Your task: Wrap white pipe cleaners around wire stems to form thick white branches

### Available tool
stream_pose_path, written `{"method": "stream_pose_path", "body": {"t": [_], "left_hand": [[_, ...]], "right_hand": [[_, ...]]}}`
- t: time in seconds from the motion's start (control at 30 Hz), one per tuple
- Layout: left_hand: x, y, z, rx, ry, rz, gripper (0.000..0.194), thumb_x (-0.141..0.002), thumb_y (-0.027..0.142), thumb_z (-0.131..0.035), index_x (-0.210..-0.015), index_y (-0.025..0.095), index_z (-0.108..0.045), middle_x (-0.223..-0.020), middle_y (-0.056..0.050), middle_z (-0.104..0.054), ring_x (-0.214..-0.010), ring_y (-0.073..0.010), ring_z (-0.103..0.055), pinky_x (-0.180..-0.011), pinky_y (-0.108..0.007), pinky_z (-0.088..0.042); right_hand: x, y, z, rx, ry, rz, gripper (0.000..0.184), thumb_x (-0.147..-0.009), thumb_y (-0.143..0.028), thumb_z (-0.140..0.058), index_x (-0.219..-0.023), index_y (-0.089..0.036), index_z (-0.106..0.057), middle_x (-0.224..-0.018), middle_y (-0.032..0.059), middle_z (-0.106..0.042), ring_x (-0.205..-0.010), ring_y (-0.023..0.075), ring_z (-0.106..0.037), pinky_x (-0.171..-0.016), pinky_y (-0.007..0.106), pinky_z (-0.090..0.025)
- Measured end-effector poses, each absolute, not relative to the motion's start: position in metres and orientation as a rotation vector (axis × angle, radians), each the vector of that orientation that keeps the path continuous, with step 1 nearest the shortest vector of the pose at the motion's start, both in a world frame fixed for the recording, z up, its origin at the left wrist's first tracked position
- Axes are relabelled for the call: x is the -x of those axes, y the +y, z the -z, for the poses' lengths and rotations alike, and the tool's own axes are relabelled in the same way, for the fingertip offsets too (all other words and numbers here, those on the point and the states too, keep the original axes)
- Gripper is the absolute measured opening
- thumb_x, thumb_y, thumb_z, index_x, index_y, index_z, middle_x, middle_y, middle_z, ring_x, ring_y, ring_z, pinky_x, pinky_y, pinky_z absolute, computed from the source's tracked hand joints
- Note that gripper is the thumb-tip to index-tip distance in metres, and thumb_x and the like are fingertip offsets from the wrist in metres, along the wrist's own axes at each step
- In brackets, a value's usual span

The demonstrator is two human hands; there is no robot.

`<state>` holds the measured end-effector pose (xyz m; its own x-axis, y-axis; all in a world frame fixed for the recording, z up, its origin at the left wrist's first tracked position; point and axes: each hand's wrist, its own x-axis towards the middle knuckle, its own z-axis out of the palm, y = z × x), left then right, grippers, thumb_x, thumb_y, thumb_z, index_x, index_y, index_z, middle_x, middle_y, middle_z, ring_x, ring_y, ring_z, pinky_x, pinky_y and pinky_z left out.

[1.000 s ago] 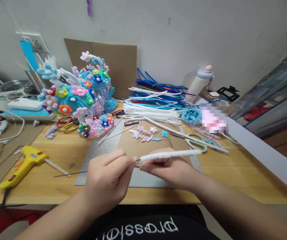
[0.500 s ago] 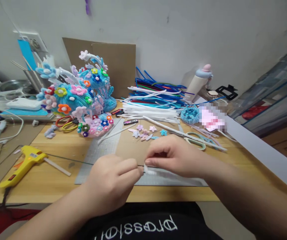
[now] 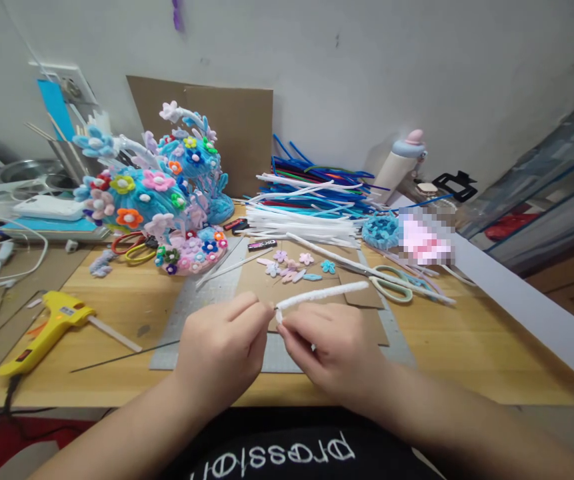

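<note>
My left hand point(image 3: 224, 353) is closed around a thin dark wire point(image 3: 121, 357), whose long end sticks out to the left over the table. A fuzzy white pipe cleaner point(image 3: 324, 294) bends at the left fingertips, and its free length points right above my right hand point(image 3: 334, 343). The right thumb and fingers pinch the short part of the pipe cleaner below the bend. Beyond the hands, small pipe-cleaner flowers point(image 3: 291, 267) in pink, lilac and blue lie on a cardboard sheet point(image 3: 261, 288) over a grey cutting mat point(image 3: 181, 333).
A yellow glue gun point(image 3: 49, 330) lies at the left. Flower-covered blue pipe-cleaner models point(image 3: 147, 193) stand at the back left. Behind the mat are stacked pipe cleaners point(image 3: 307, 223). Scissors point(image 3: 391, 285) and a bottle point(image 3: 399, 163) are on the right.
My right hand has come lower and turned, and the white pipe cleaner now points up to the right. My left hand has shifted slightly left; the wire's outer end has swung towards me.
</note>
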<state>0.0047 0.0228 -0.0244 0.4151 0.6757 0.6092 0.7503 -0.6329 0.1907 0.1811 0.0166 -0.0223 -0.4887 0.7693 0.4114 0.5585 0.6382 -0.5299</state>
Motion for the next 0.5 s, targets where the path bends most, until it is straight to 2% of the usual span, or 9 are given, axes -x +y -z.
{"method": "stream_pose_path", "body": {"t": [0.1,0.17,0.23,0.33,0.43,0.5], "left_hand": [[-0.003,0.022,0.021,2.536,-1.111,0.817,0.021,-0.082,0.012,-0.05,-0.064,0.018,-0.059,-0.055,0.002,-0.048,-0.049,-0.0131,-0.04,-0.047,-0.03,-0.025],[0.0,0.022,0.017,2.597,-0.965,0.759,0.021,-0.083,0.012,-0.049,-0.066,0.019,-0.06,-0.056,0.002,-0.05,-0.048,-0.014,-0.039,-0.047,-0.032,-0.023],[0.003,0.021,0.013,2.705,-0.82,0.743,0.018,-0.083,0.011,-0.049,-0.071,0.018,-0.061,-0.058,0.002,-0.053,-0.049,-0.0143,-0.038,-0.047,-0.032,-0.022],[0.007,0.019,0.009,2.879,-0.661,0.835,0.016,-0.081,0.009,-0.05,-0.084,0.017,-0.063,-0.06,0.001,-0.055,-0.05,-0.0139,-0.04,-0.047,-0.031,-0.024],[0.007,0.016,0.009,2.92,-0.659,1.056,0.018,-0.079,0.006,-0.051,-0.09,0.014,-0.063,-0.059,0.0,-0.055,-0.049,-0.0128,-0.043,-0.048,-0.029,-0.028],[0.005,0.013,0.01,2.878,-0.737,1.2,0.02,-0.078,0.004,-0.052,-0.091,0.014,-0.063,-0.057,0.001,-0.054,-0.048,-0.0117,-0.043,-0.047,-0.027,-0.029]], "right_hand": [[-0.188,0.018,0.006,1.021,-2.389,-0.14,0.027,-0.089,-0.02,-0.042,-0.065,-0.016,-0.054,-0.061,0.0006,-0.05,-0.057,0.0116,-0.041,-0.054,0.029,-0.023],[-0.194,0.026,-0.007,1.039,-2.446,-0.25,0.024,-0.087,-0.021,-0.047,-0.066,-0.016,-0.056,-0.061,-0.0006,-0.051,-0.056,0.0108,-0.041,-0.053,0.027,-0.024],[-0.199,0.037,-0.016,1.053,-2.478,-0.597,0.018,-0.084,-0.021,-0.053,-0.067,-0.016,-0.059,-0.061,-0.0018,-0.053,-0.058,0.0099,-0.043,-0.054,0.025,-0.027],[-0.204,0.054,-0.02,0.997,-2.375,-1.363,0.013,-0.081,-0.024,-0.059,-0.072,-0.015,-0.063,-0.062,-0.0026,-0.054,-0.059,0.0092,-0.046,-0.055,0.022,-0.032],[-0.204,0.064,-0.008,0.887,-1.986,-2.024,0.017,-0.075,-0.03,-0.066,-0.073,-0.013,-0.064,-0.059,-0.0045,-0.051,-0.054,0.0068,-0.041,-0.051,0.02,-0.032],[-0.202,0.065,0.004,0.854,-1.672,-2.258,0.019,-0.071,-0.031,-0.07,-0.072,-0.013,-0.063,-0.056,-0.0058,-0.049,-0.05,0.0052,-0.038,-0.048,0.019,-0.029]]}}
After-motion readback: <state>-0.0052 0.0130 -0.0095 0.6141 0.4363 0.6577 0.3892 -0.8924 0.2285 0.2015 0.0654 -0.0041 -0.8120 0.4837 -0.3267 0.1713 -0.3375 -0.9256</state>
